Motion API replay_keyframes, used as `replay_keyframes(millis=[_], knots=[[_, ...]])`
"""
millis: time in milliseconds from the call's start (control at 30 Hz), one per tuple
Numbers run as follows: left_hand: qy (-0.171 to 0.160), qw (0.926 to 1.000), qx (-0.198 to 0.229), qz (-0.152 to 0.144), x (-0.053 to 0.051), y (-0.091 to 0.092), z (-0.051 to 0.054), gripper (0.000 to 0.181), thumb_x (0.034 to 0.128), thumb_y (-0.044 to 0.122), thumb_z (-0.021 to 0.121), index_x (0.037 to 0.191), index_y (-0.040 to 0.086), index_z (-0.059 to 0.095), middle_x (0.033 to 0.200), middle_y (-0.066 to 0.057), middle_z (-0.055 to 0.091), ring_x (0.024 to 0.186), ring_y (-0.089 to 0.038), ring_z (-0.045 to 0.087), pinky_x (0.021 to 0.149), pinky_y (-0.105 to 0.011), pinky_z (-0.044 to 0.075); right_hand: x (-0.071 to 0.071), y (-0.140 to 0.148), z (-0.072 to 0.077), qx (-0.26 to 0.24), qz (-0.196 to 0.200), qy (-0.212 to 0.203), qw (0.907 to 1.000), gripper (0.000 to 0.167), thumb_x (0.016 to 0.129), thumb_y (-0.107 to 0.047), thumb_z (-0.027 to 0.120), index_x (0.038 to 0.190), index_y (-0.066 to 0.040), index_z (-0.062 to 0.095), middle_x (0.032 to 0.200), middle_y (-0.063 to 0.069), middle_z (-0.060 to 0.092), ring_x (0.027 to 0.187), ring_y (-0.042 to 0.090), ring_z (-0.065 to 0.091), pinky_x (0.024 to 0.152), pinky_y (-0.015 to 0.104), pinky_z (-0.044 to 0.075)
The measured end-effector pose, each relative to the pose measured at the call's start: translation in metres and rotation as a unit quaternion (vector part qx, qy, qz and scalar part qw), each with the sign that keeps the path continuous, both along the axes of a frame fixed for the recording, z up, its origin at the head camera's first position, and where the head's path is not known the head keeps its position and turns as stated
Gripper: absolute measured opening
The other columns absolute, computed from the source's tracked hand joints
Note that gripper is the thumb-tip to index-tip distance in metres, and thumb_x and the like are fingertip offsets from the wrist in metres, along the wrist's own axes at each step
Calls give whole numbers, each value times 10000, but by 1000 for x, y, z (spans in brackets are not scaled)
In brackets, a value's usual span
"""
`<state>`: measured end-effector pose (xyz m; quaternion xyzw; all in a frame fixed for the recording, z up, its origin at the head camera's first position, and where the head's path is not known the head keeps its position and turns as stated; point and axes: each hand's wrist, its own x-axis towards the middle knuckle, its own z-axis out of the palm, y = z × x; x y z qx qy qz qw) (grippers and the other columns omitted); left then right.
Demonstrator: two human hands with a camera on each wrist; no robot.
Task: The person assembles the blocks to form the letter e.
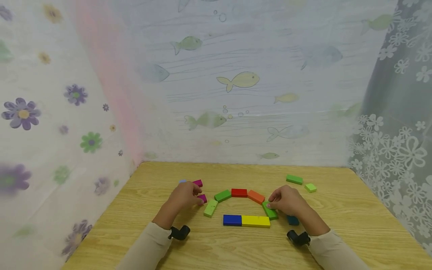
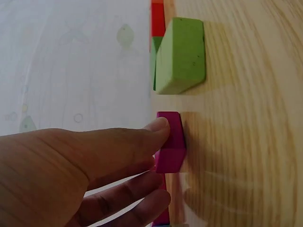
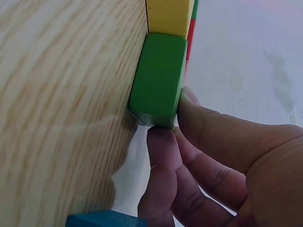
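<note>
My left hand (image 1: 182,195) pinches a small magenta block (image 2: 171,160) on the table, its thumb lying along one side. Just beyond that block stands a light green block (image 2: 187,52), the left end of a curved row. The row continues through a green block (image 1: 222,196), a red block (image 1: 239,192) and an orange block (image 1: 256,196). At the row's right end, a longer green block (image 3: 158,75) is held by my right hand (image 1: 289,201) between thumb and fingers. Below the arc, a dark blue block (image 1: 232,220) lies end to end with a yellow block (image 1: 255,221).
Behind the left hand lie another magenta block (image 1: 198,183) and a light blue block (image 1: 182,181), mostly covered. A teal block (image 1: 293,220) sits beside the right wrist. At the back right are a green block (image 1: 294,179) and a lime block (image 1: 310,188). Printed curtains surround the wooden table (image 1: 216,247).
</note>
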<state>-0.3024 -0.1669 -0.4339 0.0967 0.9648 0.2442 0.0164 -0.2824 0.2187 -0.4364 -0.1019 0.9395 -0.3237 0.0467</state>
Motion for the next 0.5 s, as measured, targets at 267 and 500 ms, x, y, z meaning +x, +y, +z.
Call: replay_keyframes(millis=[267,500], knots=[[-70,9996,247,-147,-4,-4,-7,314,828,226,887,1096,86,801,1024,-15,764,894,-154,674,741,-353,573,-1,-1,0,-27,-33,-18,10000,178,856,-233,858,953,-101,789,826,-12,688,731,146,605,635,327,508],[-190,9989,392,-177,-5,-2,-8,251,824,210,890,1035,98,812,1009,-15,776,864,-141,657,688,-298,550,0,-1,0,-32,-28,-18,10000,167,855,-227,858,942,-102,788,815,-10,681,728,151,597,634,327,501]])
